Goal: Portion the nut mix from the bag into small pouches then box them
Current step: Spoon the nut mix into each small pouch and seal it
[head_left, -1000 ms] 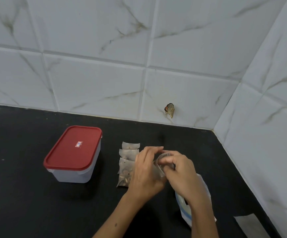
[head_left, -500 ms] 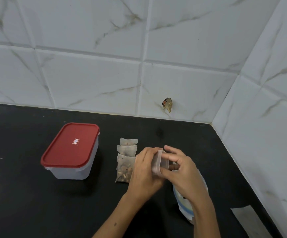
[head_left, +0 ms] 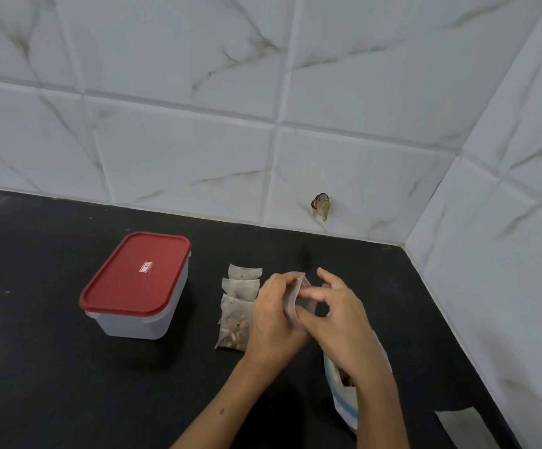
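A small translucent pouch (head_left: 295, 301) is held above the black counter between both hands. My left hand (head_left: 271, 322) grips its left side. My right hand (head_left: 337, 315) pinches its right edge with thumb and fingers. Three filled pouches (head_left: 235, 315) of nut mix lie in a row just left of my hands. The clear bag of nut mix (head_left: 344, 403) with a blue stripe stands open under my right wrist, partly hidden. A plastic box with a red lid (head_left: 137, 273) sits shut to the left.
The black counter (head_left: 36, 367) ends at white tiled walls behind and on the right, forming a corner. A flat pale sheet (head_left: 461, 429) lies at the lower right. A small brown object (head_left: 321, 205) hangs on the back wall.
The pouch has turned from mouth-open towards me to edge-on and flatter between my fingers. Both hands stayed over the same spot.
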A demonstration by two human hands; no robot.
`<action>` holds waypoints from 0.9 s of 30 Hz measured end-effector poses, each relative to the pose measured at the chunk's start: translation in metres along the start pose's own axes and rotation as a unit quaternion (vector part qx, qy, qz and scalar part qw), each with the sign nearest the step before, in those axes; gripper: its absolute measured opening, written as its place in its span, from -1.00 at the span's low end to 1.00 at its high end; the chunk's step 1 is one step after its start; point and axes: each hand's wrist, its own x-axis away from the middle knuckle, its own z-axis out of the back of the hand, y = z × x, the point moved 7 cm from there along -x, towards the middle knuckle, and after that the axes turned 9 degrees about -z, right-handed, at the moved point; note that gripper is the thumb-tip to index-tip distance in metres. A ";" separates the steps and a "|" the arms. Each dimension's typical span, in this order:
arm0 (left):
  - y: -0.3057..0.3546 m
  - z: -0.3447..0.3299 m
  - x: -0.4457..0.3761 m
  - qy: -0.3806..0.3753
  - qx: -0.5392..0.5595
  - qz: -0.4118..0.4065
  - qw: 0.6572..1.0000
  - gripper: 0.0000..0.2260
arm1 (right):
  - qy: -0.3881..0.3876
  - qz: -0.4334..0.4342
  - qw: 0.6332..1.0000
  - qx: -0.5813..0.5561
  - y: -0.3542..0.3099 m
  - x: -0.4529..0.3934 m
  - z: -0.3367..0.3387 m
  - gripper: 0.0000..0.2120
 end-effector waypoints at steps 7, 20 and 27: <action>-0.003 -0.011 0.003 0.000 0.001 0.048 0.999 -0.71 | 0.051 -0.054 0.994 -0.086 0.034 0.003 0.039 -0.93; -0.024 -0.049 0.038 -0.110 -0.030 0.227 0.967 -0.68 | -0.175 -0.473 0.856 0.117 0.178 0.020 0.015 -0.54; -0.040 -0.058 0.054 -0.151 -0.021 0.343 0.927 -0.65 | -0.033 -0.471 0.871 0.136 0.180 0.024 0.020 -0.64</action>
